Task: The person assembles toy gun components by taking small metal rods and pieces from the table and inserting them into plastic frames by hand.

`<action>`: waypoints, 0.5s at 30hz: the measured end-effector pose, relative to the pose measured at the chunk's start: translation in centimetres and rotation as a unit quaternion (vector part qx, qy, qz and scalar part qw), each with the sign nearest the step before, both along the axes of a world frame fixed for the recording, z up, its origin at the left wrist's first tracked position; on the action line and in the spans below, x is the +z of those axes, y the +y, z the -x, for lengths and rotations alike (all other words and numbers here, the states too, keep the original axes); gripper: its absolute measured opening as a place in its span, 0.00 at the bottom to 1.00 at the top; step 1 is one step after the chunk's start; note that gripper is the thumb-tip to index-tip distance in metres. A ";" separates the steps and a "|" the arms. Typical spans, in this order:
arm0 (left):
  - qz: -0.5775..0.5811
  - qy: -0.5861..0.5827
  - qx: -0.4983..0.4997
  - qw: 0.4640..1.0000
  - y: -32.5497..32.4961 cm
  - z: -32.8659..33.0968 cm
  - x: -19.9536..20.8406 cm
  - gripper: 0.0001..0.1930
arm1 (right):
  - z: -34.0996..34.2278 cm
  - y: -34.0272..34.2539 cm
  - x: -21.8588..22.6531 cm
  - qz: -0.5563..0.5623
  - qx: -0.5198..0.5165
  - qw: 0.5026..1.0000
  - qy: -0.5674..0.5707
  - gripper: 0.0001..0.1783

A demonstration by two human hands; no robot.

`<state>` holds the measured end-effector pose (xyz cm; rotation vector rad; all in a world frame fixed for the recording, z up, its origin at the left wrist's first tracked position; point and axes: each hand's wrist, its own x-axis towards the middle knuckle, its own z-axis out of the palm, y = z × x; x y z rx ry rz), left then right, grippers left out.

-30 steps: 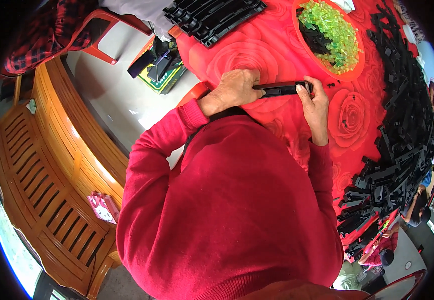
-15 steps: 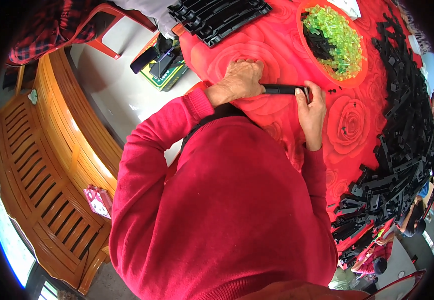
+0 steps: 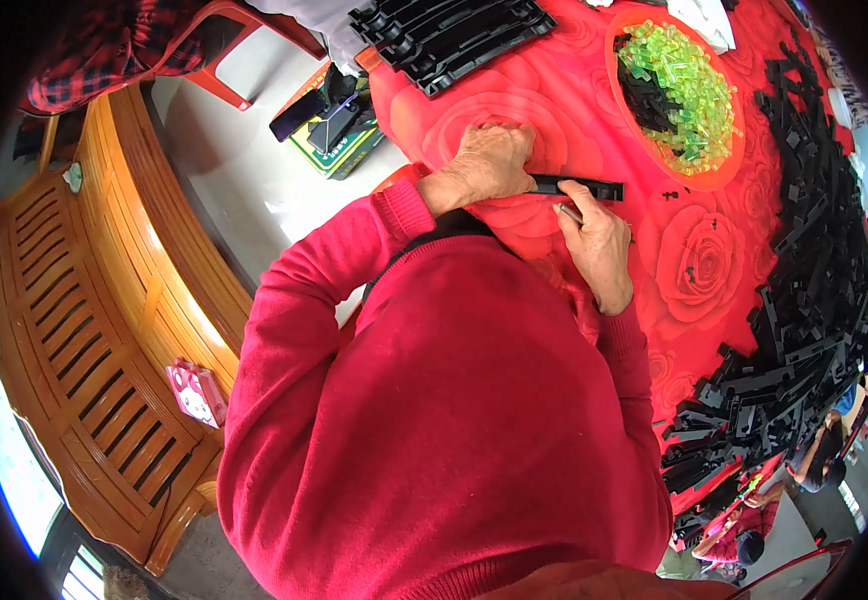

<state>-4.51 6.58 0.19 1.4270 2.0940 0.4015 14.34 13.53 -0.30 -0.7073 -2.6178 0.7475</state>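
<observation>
A narrow black plastic strip (image 3: pixel 606 190) with a channel along it lies just over the red tablecloth, close to my body. My left hand (image 3: pixel 492 160) is closed, knuckles up, around its left end. My right hand (image 3: pixel 596 245) has its index finger laid across the strip's middle and the thumb by its near edge. A small greyish sliver shows by that thumb; I cannot make out what it is. The strip's right end sticks out free past my right fingers.
An orange-red bowl (image 3: pixel 615 70) holds yellow-green translucent pieces (image 3: pixel 689 105) and some black ones. Black strips (image 3: pixel 804 290) are heaped along the right side. Joined black parts (image 3: pixel 444 40) lie at the far left. Left of the table stand a box (image 3: pixel 349 155) and a wooden bench (image 3: pixel 104 370).
My right hand has slid left from the strip's right end to its middle. The strip has turned so its channel shows. My left hand keeps its hold. The view has shifted slightly.
</observation>
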 end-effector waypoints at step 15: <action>-0.060 -0.026 0.029 0.997 -1.3 -0.5 -0.8 0.19 | 0.5 -0.5 -1.2 -0.030 -0.007 1.000 -0.001 0.13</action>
